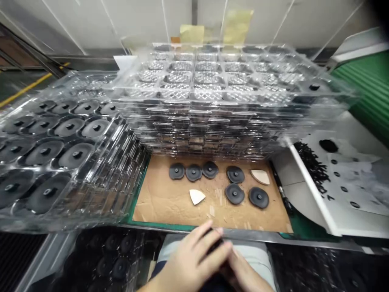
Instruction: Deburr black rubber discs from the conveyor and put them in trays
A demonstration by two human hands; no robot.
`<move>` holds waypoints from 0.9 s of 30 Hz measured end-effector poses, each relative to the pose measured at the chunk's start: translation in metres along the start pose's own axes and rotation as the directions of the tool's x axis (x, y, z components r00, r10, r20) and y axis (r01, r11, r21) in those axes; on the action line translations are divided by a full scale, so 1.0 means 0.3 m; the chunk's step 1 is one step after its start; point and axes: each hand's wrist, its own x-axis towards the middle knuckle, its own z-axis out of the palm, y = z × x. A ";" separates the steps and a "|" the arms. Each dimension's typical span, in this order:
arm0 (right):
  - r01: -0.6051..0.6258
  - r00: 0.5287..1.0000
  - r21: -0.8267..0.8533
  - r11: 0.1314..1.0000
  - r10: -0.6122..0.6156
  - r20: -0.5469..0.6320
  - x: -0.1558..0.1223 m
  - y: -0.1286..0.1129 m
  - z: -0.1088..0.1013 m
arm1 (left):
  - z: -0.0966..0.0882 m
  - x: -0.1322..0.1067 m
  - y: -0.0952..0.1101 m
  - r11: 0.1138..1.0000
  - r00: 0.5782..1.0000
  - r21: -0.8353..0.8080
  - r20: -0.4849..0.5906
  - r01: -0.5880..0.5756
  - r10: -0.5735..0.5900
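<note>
My left hand (194, 255) is over my lap at the front edge of the bench, its fingers bent forward and to the right. My right hand (247, 273) meets it from the other side, partly hidden behind it. Something dark shows between the fingers, too covered to name, and both hands close around it. Ahead of them, on a cardboard sheet (179, 211), lie several black rounded discs with a small centre stud, one of them a near disc (234, 194). A cream rounded-triangle pad (197, 196) and a second cream pad (260, 177) lie among them.
A tall stack of clear plastic trays (194, 117) stands behind the cardboard. At left, a clear tray stack (100, 178) holds black discs in its pockets. To the right sits a white bin (316, 190) with small black parts (313, 164). Green ribbed material (364, 81) rises beyond.
</note>
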 end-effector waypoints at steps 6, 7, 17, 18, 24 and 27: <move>-0.083 0.948 -0.464 0.882 -0.073 -0.308 0.208 -0.012 -0.061 | -0.120 0.018 -0.062 0.301 0.635 -0.914 -0.065 0.271 -0.770; -0.086 0.940 -0.507 0.858 -0.098 -0.326 0.246 -0.007 -0.055 | -0.133 0.014 -0.073 0.200 0.622 -0.959 -0.032 0.202 -0.783; 0.206 0.933 -0.658 0.724 -0.348 -0.091 0.358 -0.059 0.040 | -0.166 0.038 -0.073 0.076 0.620 -0.993 -0.005 0.089 -0.785; 0.204 0.927 -0.654 0.728 -0.359 -0.111 0.356 -0.098 0.032 | -0.165 0.049 -0.067 0.098 0.613 -0.990 -0.018 0.098 -0.790; 0.402 0.810 -0.648 0.647 -0.581 -0.077 0.276 -0.340 0.069 | -0.140 0.117 -0.026 0.133 0.599 -0.973 0.005 0.187 -0.801; 0.438 0.868 -0.610 0.661 -0.488 0.094 0.243 -0.386 0.087 | -0.137 0.132 -0.005 0.138 0.615 -0.973 0.006 0.187 -0.789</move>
